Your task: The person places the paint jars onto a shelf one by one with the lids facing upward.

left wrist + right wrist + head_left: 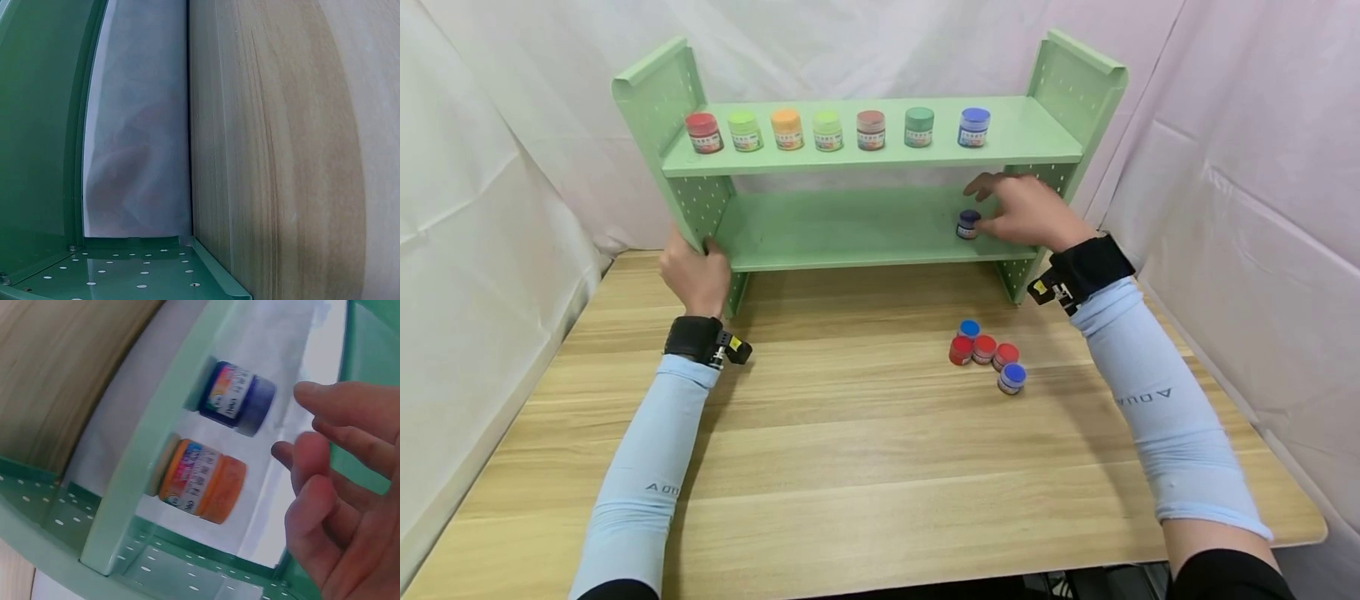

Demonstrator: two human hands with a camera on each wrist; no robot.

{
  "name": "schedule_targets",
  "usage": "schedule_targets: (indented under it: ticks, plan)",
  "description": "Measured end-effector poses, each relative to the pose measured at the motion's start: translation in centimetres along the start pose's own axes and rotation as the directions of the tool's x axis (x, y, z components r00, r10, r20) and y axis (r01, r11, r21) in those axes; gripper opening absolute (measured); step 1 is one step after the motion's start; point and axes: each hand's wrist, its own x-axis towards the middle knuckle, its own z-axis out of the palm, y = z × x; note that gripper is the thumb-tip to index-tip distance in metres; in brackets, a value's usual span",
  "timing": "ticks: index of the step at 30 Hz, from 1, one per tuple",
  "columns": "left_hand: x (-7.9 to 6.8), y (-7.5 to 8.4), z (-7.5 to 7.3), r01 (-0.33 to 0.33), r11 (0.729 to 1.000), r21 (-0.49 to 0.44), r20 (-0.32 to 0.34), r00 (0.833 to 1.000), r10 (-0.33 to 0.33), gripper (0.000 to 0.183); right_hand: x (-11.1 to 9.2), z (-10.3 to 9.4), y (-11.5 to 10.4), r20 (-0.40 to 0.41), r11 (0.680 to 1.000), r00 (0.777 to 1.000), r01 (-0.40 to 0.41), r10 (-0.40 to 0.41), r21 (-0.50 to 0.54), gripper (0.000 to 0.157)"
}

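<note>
My left hand [696, 273] grips the front edge of the left side panel of a green two-tier shelf [850, 265]. My right hand [1033, 208] hovers over the right end of the lower tier, fingers loosely bent and spread. Beside its fingertips stands a small dark blue paint jar [967, 225]. The right wrist view shows a gap between the fingers and this dark blue jar [234, 397]. Next to that jar stands an orange paint jar [203, 481], which my hand hides in the head view. The left hand is out of sight in the left wrist view.
Along the upper tier stands a row of several paint jars, from a red jar [703, 133] at left to a blue jar [973, 127] at right. On the wooden table [820, 433], a cluster of red jars [984, 349] and blue jars [1012, 379] sits before the shelf. White curtains [1247, 167] surround it.
</note>
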Motion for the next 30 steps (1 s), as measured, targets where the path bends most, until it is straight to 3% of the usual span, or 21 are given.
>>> schedule_targets:
  ticks: [6,10,15,22,26,30]
  plan:
    - [0.0,0.1,-0.1,0.005,1.0,-0.015,0.003,1.0,-0.004,0.044,-1.9,0.2,-0.7,-0.09,0.997,0.994,0.071,-0.069,0.027,0.025]
    - [0.0,0.1,0.0,0.01,1.0,-0.022,0.006,1.0,-0.01,0.045,-3.4,1.1,-1.3,-0.093,0.993,0.99,0.112,-0.108,0.039,0.012]
    - [0.0,0.1,0.0,0.019,0.999,-0.03,0.012,1.0,-0.018,0.047,-5.1,2.3,-1.4,-0.017,0.99,0.992,0.13,-0.129,0.054,0.007]
    - [0.2,0.0,0.0,-0.001,1.0,-0.015,-0.004,1.0,0.001,0.043,-6.7,4.3,-0.2,0.118,0.991,0.989,0.075,-0.088,0.113,0.009]
    - [0.1,0.0,0.1,0.004,1.0,-0.013,-0.007,1.0,-0.004,0.04,-7.5,5.1,0.6,0.237,0.986,0.971,-0.007,-0.034,0.169,0.016]
    - [0.1,-0.1,0.1,0.009,1.0,-0.011,-0.002,1.0,-0.009,0.04,-8.1,5.5,1.2,0.345,0.978,0.939,-0.063,-0.01,0.2,0.027]
